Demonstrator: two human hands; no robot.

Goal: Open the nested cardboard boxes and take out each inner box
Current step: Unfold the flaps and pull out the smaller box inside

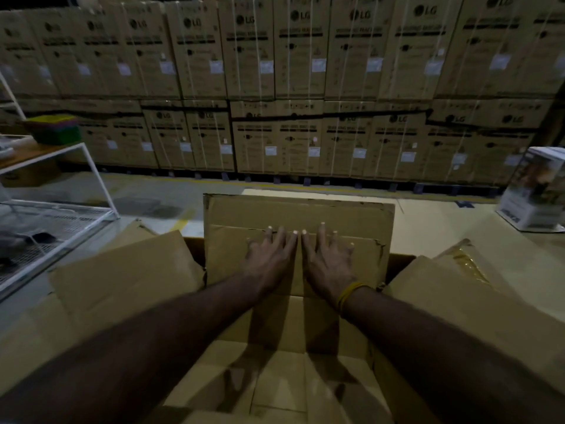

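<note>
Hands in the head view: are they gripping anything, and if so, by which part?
Nothing is gripped. The left hand and right hand lie side by side with straight fingers pressed flat on the face of the inner cardboard box.

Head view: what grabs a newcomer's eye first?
Both hands, left hand and right hand, lie flat side by side on the inner box, which stands in the open outer box at centre. Behind, a wall of stacked LG cartons fills the background.
</note>
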